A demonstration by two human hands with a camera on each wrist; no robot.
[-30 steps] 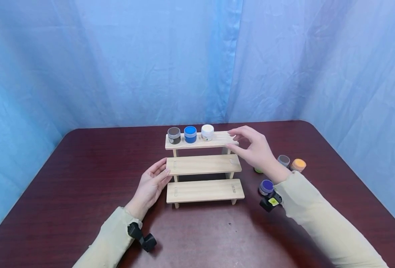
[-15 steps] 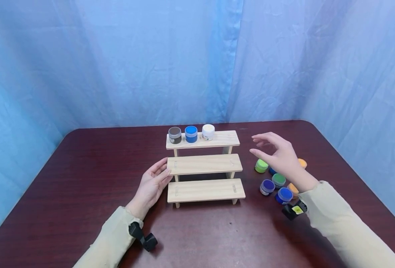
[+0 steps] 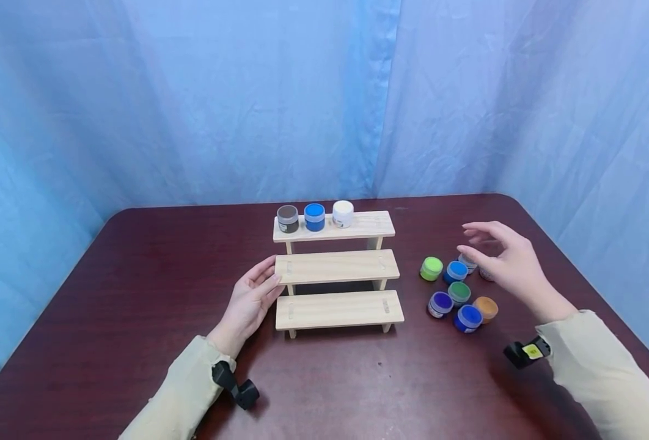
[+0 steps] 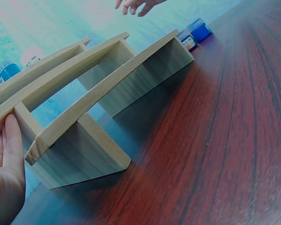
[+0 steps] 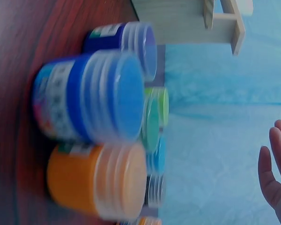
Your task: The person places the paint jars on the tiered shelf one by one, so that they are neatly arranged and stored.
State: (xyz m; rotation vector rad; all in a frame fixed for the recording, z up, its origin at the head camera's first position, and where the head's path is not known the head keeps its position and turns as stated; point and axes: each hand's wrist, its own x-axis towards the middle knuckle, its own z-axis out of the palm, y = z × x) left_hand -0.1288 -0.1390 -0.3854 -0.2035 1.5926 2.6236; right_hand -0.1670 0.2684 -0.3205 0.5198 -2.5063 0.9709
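A three-tier wooden display stand (image 3: 335, 267) stands mid-table. My left hand (image 3: 249, 299) grips the left end of its middle shelf; the left wrist view shows the fingers (image 4: 11, 140) right at that shelf's end. Along the top shelf sit a dark brown paint jar (image 3: 288, 219), a blue paint jar (image 3: 315, 217) and a white paint jar (image 3: 343, 214). Over on the right, my right hand (image 3: 508, 263) hovers above a cluster of paint jars, thumb and fingers apart with nothing between them. It partly hides the jars at the cluster's back.
The cluster holds a lime green jar (image 3: 431, 269), a light blue jar (image 3: 456, 271), a green jar (image 3: 459, 293), a purple jar (image 3: 440, 304), a deep blue jar (image 3: 469, 318) and an orange jar (image 3: 486, 309). A blue curtain (image 3: 247, 104) hangs behind the dark red table (image 3: 181, 256).
My right hand has moved from the right end of the top shelf rightward to over the jar cluster, uncovering several jars. The left hand stays at the stand.
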